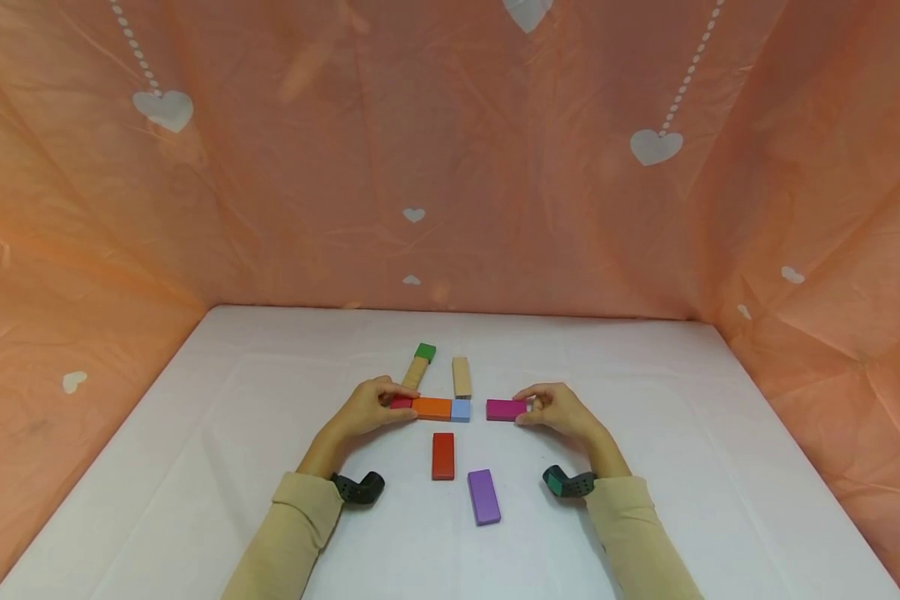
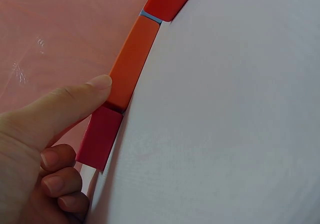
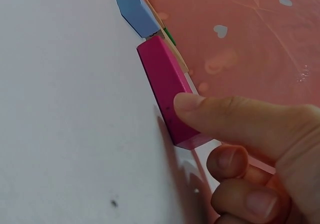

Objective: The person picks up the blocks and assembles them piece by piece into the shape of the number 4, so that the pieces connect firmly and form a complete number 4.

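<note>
My left hand [image 1: 367, 408] pinches the left end of an orange block [image 1: 432, 409] between thumb and forefinger. That block lies in a row, with a crimson block [image 2: 101, 138] at its left end and a light blue block [image 1: 461, 411] at its right. My right hand [image 1: 561, 411] pinches the right end of a magenta block [image 1: 504, 410], thumb on the near side. A small gap separates the magenta block from the blue one. In the right wrist view the magenta block [image 3: 167, 81] points toward the blue block [image 3: 136, 11].
Behind the row lie a wooden block [image 1: 416, 373] tipped with a green block [image 1: 425, 352], and another wooden block [image 1: 461, 377]. Nearer are a red block [image 1: 443, 456] and a purple block [image 1: 483, 497]. Orange cloth [image 1: 450, 150] walls surround the white table [image 1: 195, 467].
</note>
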Motion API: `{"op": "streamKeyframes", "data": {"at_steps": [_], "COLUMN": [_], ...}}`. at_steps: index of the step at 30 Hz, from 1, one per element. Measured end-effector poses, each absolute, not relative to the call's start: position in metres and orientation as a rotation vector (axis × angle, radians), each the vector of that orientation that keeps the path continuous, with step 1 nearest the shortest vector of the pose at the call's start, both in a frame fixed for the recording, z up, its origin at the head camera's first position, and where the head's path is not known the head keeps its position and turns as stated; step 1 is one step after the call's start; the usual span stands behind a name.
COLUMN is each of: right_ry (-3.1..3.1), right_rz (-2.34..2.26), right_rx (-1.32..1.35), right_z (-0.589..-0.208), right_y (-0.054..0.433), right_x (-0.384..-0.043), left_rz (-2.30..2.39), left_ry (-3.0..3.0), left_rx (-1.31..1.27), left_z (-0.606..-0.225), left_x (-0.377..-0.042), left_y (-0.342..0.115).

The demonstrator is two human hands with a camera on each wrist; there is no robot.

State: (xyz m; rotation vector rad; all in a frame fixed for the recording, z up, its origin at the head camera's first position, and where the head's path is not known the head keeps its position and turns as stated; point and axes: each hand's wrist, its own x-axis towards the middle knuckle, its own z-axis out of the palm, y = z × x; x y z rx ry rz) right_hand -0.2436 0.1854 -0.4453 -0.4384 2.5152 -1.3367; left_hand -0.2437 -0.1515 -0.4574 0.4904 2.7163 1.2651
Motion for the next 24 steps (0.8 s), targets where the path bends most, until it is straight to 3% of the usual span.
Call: {"op": "streamKeyframes", "data": {"at_steps": [24], "right_ry": [2.527], "right_rz": [-1.336], "right_rx": [-0.427], "right_z": [-0.4456], "right_y": [0.1817], "right_x": [-0.2429], "left_rz": [1.264], "left_ry": [2.708], "left_rx": [0.492], "left_z": [-0.4575], "left_x": [-0.2432], "left_y": [-0.1511]}}
